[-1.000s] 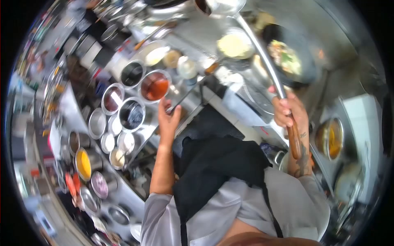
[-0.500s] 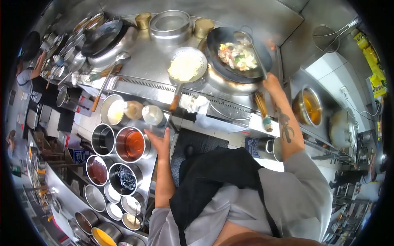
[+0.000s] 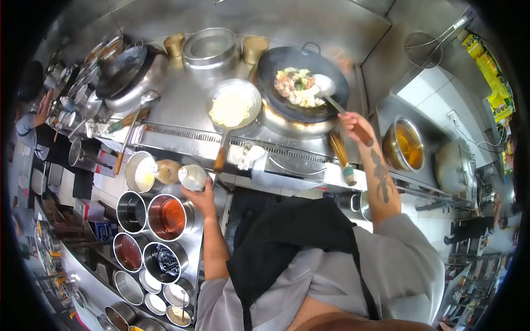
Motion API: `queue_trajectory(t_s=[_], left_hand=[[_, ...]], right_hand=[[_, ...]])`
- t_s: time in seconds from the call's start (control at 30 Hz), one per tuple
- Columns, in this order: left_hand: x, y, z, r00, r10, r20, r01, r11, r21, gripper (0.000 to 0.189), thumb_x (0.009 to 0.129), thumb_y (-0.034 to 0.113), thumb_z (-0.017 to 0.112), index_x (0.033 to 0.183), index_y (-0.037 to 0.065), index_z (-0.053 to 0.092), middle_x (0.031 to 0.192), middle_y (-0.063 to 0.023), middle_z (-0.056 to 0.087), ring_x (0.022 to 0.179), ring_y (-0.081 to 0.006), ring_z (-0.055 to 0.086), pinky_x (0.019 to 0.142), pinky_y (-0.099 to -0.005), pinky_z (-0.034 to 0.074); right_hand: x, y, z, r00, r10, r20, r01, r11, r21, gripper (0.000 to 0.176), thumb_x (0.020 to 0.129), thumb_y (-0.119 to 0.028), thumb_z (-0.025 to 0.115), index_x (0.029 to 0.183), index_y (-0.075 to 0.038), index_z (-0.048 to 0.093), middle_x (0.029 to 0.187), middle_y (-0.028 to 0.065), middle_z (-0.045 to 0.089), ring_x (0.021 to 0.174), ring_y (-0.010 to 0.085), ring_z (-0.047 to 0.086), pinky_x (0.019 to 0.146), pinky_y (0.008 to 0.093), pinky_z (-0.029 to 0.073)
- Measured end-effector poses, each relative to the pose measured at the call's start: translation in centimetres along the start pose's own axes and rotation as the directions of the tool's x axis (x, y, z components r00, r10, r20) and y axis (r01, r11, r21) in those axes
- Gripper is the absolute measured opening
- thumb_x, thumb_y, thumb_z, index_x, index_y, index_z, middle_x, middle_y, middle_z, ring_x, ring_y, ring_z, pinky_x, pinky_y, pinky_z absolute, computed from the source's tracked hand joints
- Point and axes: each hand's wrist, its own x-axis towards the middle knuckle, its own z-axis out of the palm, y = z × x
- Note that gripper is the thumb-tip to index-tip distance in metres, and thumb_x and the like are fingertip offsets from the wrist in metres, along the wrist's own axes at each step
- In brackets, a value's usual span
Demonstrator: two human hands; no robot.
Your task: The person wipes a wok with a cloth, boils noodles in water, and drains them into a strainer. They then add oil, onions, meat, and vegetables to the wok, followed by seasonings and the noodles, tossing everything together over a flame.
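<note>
My right hand (image 3: 358,128) is closed round the handle of a metal ladle (image 3: 326,85), whose bowl rests among the food. That chopped, mixed food (image 3: 295,88) lies in a black wok (image 3: 276,59) on the burner. On the left, my left hand (image 3: 201,197) grips a whitish squeeze bottle (image 3: 192,177) at the corner of the sauce table. Beside this bottle stands a tan-filled bottle (image 3: 167,171). A perforated strainer (image 3: 255,102) holding pale yellow food sits on the stove, its wooden handle toward me.
Several metal pots, one with red-orange liquid (image 3: 167,215), fill the sauce table. A bamboo brush (image 3: 342,160) lies at the stove's front edge. To the right stands a bowl of amber liquid (image 3: 408,144). Another person (image 3: 33,129) is at the far left.
My left hand has gone from spread fingers beside the pots to a grip on the whitish bottle. The ladle bowl has come down into the food. The view has shifted slightly.
</note>
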Motion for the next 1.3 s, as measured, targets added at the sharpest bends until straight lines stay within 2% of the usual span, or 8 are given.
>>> queue_trajectory(t_s=[0.2,0.37,0.53,0.63,0.7,0.83,1.13,1.3], left_hand=[[0.7,-2.0,0.2,0.994,0.103,-0.031,-0.092,0.963,0.252,0.095,0.062,0.027,0.088,0.133,-0.007,0.035,0.13,-0.026,0.042,0.119,-0.0358,0.044,0.104,-0.046,0.034],[0.3,-0.1,2.2,0.998,0.011,-0.061,-0.024,0.975,-0.223,0.083,0.067,0.009,0.084,0.133,-0.004,0.034,0.126,-0.0203,0.048,0.114,-0.027,0.051,0.099,-0.0395,0.042],[1.5,-1.8,2.3,0.995,0.088,-0.05,-0.089,0.996,-0.011,0.08,0.07,0.006,0.081,0.133,-0.004,0.033,0.128,-0.0199,0.047,0.115,-0.0264,0.052,0.098,-0.0378,0.044],[1.3,2.1,1.8,0.988,0.152,-0.031,-0.151,0.988,0.02,0.084,0.067,0.007,0.083,0.133,-0.006,0.032,0.127,-0.021,0.049,0.114,-0.0272,0.052,0.098,-0.0377,0.044],[1.5,3.5,1.7,0.974,0.22,-0.054,-0.218,0.975,0.041,0.08,0.066,0.01,0.083,0.129,-0.007,0.036,0.123,-0.0214,0.051,0.113,-0.028,0.054,0.096,-0.0382,0.046],[2.5,7.7,-0.1,0.943,0.331,-0.037,-0.314,0.921,0.23,0.082,0.065,0.01,0.083,0.131,-0.007,0.036,0.124,-0.0221,0.051,0.113,-0.0292,0.054,0.096,-0.0386,0.046],[6.1,16.6,5.1,0.901,0.348,0.258,-0.354,0.935,-0.022,0.079,0.066,0.008,0.079,0.132,-0.005,0.037,0.126,-0.0204,0.048,0.114,-0.0267,0.052,0.097,-0.0384,0.043],[8.2,22.0,12.9,0.785,0.433,0.444,-0.37,0.901,-0.225,0.07,0.066,0.011,0.077,0.124,-0.005,0.042,0.114,-0.0173,0.057,0.103,-0.0232,0.059,0.088,-0.033,0.048]], right_hand=[[-2.7,2.2,3.3,0.853,-0.373,-0.366,0.007,0.708,-0.706,0.009,0.089,-0.012,0.058,0.091,-0.004,0.054,0.066,-0.001,0.052,0.052,0.0067,0.049,0.045,0.0239,0.039],[-3.5,-1.0,4.4,0.846,-0.408,-0.343,-0.189,0.373,-0.909,0.011,0.084,-0.01,0.059,0.09,-0.001,0.056,0.066,0.0026,0.056,0.045,0.011,0.051,0.041,0.028,0.041],[1.7,-2.1,3.2,0.73,-0.626,-0.275,-0.46,-0.154,-0.874,0.017,0.078,-0.012,0.059,0.085,0.003,0.056,0.068,0.0076,0.059,0.046,0.0134,0.054,0.043,0.0286,0.044],[1.8,-1.1,2.8,0.761,-0.512,-0.398,-0.397,0.116,-0.91,0.014,0.08,-0.011,0.059,0.085,0.002,0.057,0.066,0.0062,0.056,0.049,0.0131,0.054,0.045,0.0283,0.043],[-1.1,-0.1,5.7,0.812,-0.396,-0.428,-0.203,0.497,-0.844,0.013,0.083,-0.01,0.058,0.087,0.002,0.057,0.068,0.0046,0.055,0.053,0.0119,0.054,0.046,0.0278,0.043],[-2.9,-2.7,2.0,0.985,0.127,-0.119,-0.134,0.99,-0.046,0.02,0.091,-0.01,0.052,0.107,0.002,0.048,0.074,0.0006,0.05,0.057,0.0065,0.051,0.048,0.0233,0.04],[-4.9,0.1,5.0,0.978,-0.021,-0.21,-0.005,0.992,-0.123,0.019,0.091,-0.013,0.054,0.105,-0.001,0.047,0.072,-0.0015,0.05,0.052,0.0066,0.047,0.046,0.0256,0.037],[-3.2,1.8,7.7,0.856,-0.371,-0.36,-0.066,0.611,-0.789,0.008,0.088,-0.009,0.055,0.09,-0.002,0.052,0.066,-0.0004,0.051,0.049,0.008,0.048,0.043,0.024,0.036]])
